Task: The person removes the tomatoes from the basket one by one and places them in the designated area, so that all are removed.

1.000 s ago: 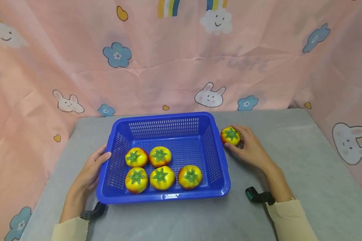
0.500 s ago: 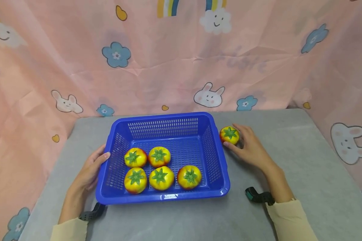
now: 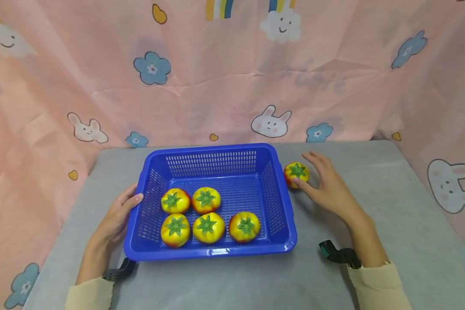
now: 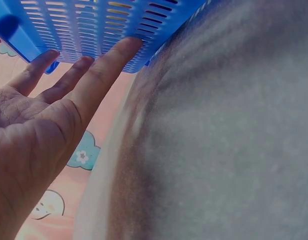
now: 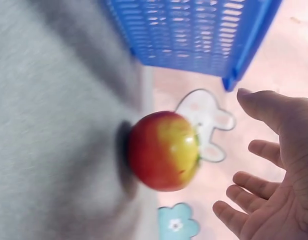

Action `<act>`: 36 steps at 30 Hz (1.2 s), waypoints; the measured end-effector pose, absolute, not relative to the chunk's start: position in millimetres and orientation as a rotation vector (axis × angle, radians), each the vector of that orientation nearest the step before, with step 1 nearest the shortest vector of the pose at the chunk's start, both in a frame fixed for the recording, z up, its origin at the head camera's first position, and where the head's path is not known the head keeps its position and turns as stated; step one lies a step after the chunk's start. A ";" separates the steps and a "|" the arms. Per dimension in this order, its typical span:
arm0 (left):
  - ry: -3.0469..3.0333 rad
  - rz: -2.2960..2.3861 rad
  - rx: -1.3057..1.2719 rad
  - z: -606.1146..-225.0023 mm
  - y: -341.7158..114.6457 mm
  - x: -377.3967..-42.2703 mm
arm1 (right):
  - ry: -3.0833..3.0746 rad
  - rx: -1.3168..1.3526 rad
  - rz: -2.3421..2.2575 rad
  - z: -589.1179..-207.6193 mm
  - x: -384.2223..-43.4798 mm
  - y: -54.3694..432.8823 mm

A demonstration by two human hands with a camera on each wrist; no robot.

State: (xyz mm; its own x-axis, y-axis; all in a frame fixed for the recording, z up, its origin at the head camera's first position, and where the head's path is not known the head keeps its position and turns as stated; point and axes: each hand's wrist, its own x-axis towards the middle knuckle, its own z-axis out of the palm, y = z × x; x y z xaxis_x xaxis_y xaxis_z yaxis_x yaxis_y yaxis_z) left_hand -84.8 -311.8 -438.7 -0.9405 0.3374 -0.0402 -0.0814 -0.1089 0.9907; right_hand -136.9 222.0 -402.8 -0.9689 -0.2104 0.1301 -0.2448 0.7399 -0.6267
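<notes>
The left hand [image 3: 118, 215] held the blue basket [image 3: 170, 255] at its left side (thumb over the rim), and five yellow-red fruits [image 3: 208, 228] sat inside. Just right of it, a sixth fruit [image 3: 296, 171] rested on the grey surface [image 3: 372, 185]; the right hand [image 3: 329, 191], spread wide, hovered beside it.

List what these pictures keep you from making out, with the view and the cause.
Undersides of the five fruits in the basket: head view, hidden by the fruits themselves.
Lone fruit's underside: right wrist view, hidden against the table.
Rest of the sleeves and the table's near edge: head view, cut off by the bottom edge.
</notes>
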 end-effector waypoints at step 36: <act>1.916 2.098 0.257 -435.1 -310.6 -85.1 | -3.017 1.333 0.754 -296.1 -121.7 135.1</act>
State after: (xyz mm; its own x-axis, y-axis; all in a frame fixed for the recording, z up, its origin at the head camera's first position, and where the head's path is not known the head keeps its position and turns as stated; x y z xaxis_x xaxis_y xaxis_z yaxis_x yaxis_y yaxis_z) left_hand -85.1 -310.6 -435.1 -0.9427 0.3279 -0.0614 -0.0910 -0.0756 0.9930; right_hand -121.7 135.1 -296.1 -0.6651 -0.7457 -0.0405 -0.6389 0.5962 -0.4862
